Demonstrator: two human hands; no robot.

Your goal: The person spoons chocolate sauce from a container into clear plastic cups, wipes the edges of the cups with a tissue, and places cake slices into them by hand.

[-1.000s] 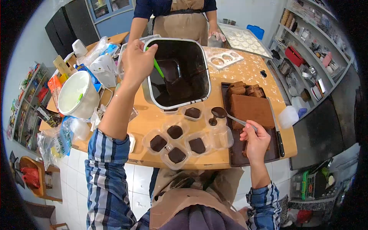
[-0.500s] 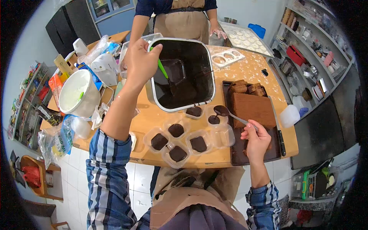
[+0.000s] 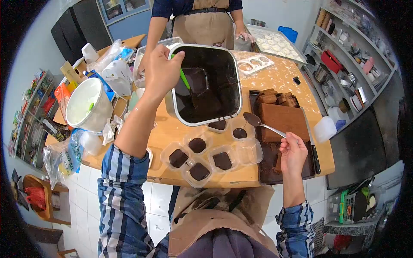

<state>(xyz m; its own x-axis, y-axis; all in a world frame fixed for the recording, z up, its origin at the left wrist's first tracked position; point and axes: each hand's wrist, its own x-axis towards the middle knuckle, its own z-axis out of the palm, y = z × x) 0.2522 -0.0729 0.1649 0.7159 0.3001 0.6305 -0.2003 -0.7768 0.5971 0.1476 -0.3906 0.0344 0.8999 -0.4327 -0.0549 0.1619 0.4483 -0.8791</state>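
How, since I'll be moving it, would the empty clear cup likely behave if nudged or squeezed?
The empty clear cup is probably light and a little flexible, since its see-through walls look thin. As it lacks the dark filling seen nearby, it may slide readily.

A cake (image 3: 284, 118), mixing bowl (image 3: 102, 114) and utensil shelves (image 3: 363, 43) show a baking kitchen.

Left sleeve (image 3: 122, 202) and right sleeve (image 3: 295, 225) checked, blue, white, black, both stopping short of the wrist. Tan apron (image 3: 193, 220), dark smudges lower down. Purplish-grey cloth (image 3: 223, 246), folded, at the chest; garment type unclear. Left hand (image 3: 162, 72), right hand (image 3: 294, 151) bare.
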